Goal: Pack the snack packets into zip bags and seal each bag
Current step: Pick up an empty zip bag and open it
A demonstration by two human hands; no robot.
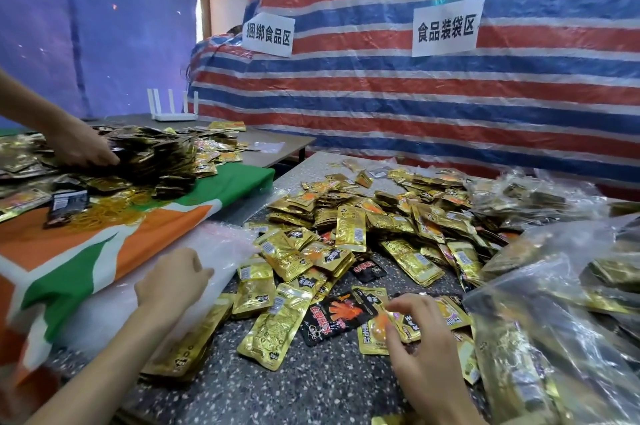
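The left hand pinches the edge of a clear zip bag. The right hand, fingers spread, presses on a gold packet beside a black packet. The snack heap lies just beyond both hands; filled bags crowd the right.

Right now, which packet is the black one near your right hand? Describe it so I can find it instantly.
Start at the speckled table with the heap of gold packets. Come to its near edge, just left of the right hand. The black packet lies flat there on gold ones; it alone shows an orange hand shape and red lettering.
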